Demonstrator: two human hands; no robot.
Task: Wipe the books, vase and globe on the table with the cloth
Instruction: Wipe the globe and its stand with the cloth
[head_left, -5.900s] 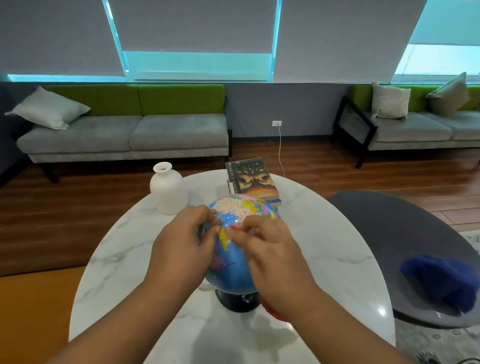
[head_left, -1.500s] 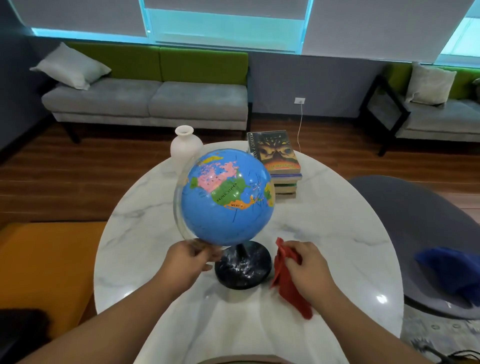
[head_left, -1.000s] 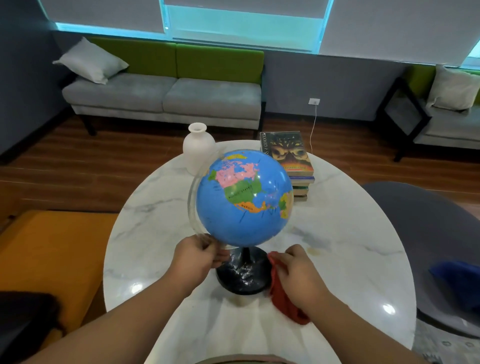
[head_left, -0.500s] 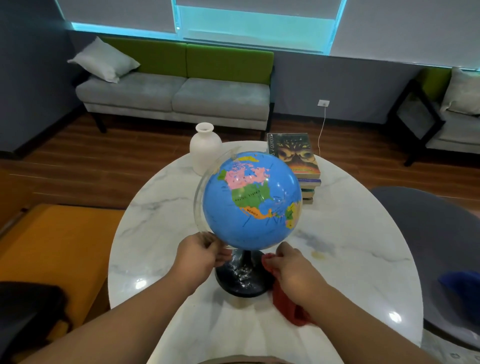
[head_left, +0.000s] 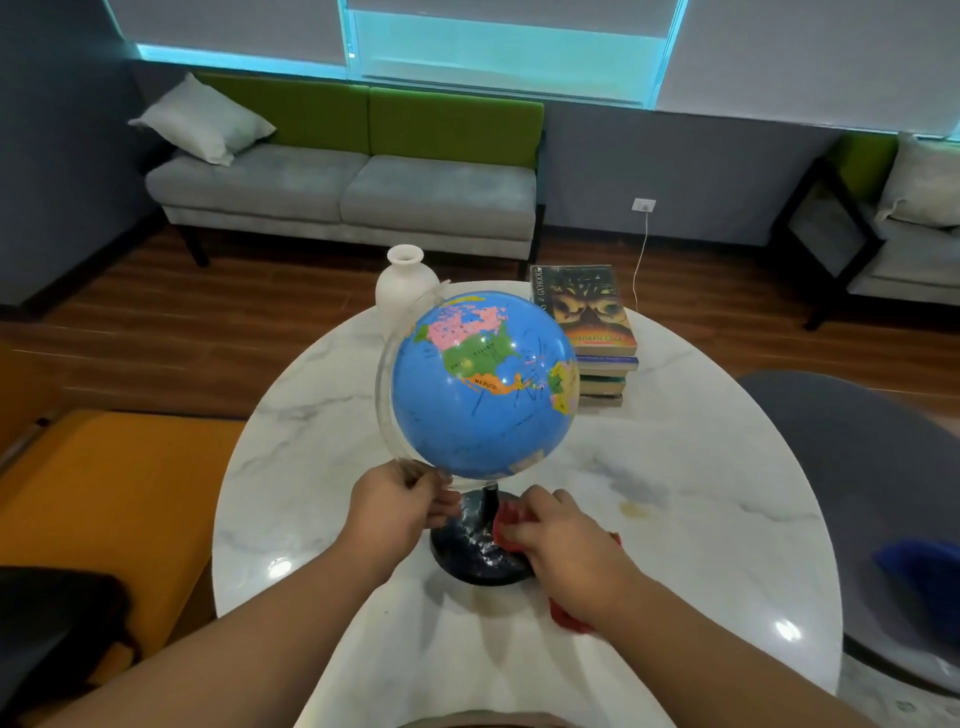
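Note:
A blue globe (head_left: 483, 384) stands upright on a black round base (head_left: 470, 551) in the middle of the white marble table (head_left: 675, 493). My left hand (head_left: 397, 506) grips the lower end of the globe's clear arc. My right hand (head_left: 563, 553) holds a red cloth (head_left: 506, 522) pressed against the right side of the base; most of the cloth is hidden under the hand. A white vase (head_left: 404, 283) stands behind the globe at the table's far edge. A stack of books (head_left: 589, 332) lies at the far right of the table.
A grey chair (head_left: 857, 467) with a blue cloth (head_left: 924, 577) on it stands right of the table. An orange seat (head_left: 104, 514) is on the left. A grey and green sofa (head_left: 348, 192) lines the far wall; wooden floor lies between.
My right hand has carried the red cloth from the table beside the globe onto the base's right side. My left hand keeps its hold on the arc. The view has shifted left.

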